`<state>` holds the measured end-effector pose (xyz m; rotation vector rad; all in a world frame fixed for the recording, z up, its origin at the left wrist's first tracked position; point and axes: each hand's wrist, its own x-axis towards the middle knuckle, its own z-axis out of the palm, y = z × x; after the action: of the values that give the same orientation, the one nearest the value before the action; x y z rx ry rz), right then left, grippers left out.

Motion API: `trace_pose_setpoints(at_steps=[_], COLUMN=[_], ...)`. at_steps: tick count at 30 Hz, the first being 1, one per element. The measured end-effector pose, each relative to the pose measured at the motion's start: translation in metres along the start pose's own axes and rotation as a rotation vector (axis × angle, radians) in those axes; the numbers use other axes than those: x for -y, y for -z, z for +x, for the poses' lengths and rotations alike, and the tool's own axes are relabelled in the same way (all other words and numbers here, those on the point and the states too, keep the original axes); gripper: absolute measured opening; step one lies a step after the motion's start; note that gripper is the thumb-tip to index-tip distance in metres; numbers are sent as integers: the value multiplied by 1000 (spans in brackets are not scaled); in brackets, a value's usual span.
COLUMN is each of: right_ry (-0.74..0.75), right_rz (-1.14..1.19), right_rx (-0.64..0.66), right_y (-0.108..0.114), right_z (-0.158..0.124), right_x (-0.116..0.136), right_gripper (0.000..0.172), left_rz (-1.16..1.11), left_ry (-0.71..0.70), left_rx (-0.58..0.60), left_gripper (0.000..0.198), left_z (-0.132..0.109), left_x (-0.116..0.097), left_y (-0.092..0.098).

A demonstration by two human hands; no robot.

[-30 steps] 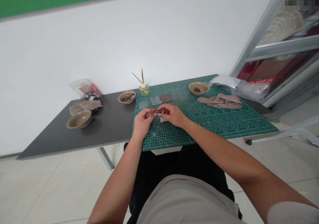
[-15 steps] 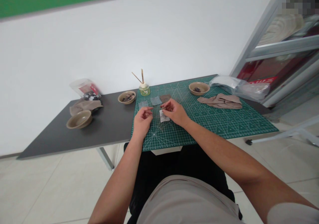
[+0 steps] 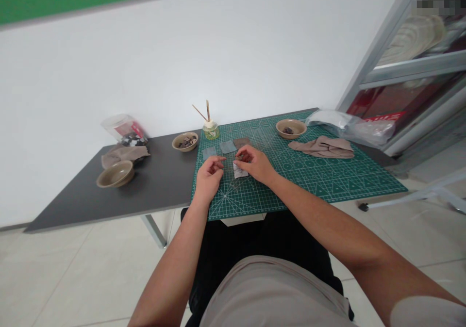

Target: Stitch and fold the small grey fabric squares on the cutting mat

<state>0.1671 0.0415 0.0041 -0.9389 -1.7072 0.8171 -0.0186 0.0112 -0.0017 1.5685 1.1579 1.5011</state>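
Over a cutting mat [image 3: 309, 186], two hands [image 3: 208, 179] [image 3: 255, 164]

Seeing wearer from my screen: person, not rig. Pale greige T-shirt [image 3: 269, 293], plain, matte, soft-looking fabric, faint stitched line along its far edge. Short sleeve [image 3: 425, 312] of same fabric on right upper arm, ending well above elbow. Black trousers [image 3: 233, 239], dark matte cloth, soft creases across lap. Left forearm [image 3: 171, 264] and right forearm [image 3: 327, 225] bare. Left hand [image 3: 208, 179] and right hand [image 3: 255, 164] bare too, fingers [image 3: 217, 160] uncovered.
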Motion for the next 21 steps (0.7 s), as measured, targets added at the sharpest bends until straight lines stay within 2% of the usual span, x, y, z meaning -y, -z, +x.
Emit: trace_pose_setpoints(at_steps=[7,12,16,21], right_ry=[25,-5,-19,-28], right_rz=[0,-15,-79,-269], right_rx=[15,24,103,257], right_y=[0,1,7,14], right_z=[1,3,3,3], right_x=[-3,-4,3,13], right_gripper=[17,19,15,20], left_rz=[114,444,767,992], left_ry=[29,-7,-59,26], left_rx=[23,65,175,327], left_gripper=[34,25,27,33], left_z=[0,-1,-2,-4], left_x=[5,-2,-12,-20], left_y=[1,-2,-10,-18])
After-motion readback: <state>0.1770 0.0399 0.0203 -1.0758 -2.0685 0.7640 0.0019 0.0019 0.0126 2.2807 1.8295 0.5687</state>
